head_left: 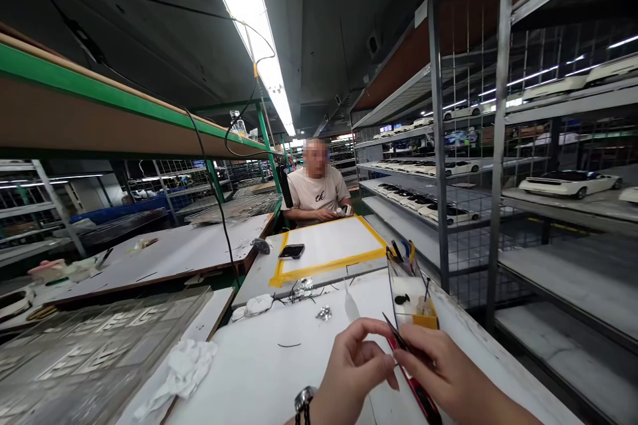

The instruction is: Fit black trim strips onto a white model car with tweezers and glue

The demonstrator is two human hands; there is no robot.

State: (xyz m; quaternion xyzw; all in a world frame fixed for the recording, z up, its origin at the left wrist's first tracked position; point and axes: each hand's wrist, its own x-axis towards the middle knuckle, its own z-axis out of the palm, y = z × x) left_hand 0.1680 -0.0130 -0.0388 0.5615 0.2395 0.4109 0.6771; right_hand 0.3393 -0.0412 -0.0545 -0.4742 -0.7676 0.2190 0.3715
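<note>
My left hand [356, 364] is over the white tabletop, its thumb and index finger curled toward my right hand; whatever is pinched there is too small to make out. My right hand [443, 365] grips dark, pointed tweezers [395, 331], tip up and to the left. The fingertips of both hands nearly meet. Beneath them lies a long red and black object [423, 398], partly hidden by the hands. Just beyond stands a yellow box [425, 322] with small containers in it. A translucent white pointed tool [351, 305] lies ahead of my left hand.
A crumpled white cloth [187, 368], crumpled foil [323, 313] and thin black strips [289, 345] lie on the table. Farther off are a phone [291, 252] and a seated person [319, 189]. Metal racks [441, 146] with white model cars stand at right; trays [119, 339] are at left.
</note>
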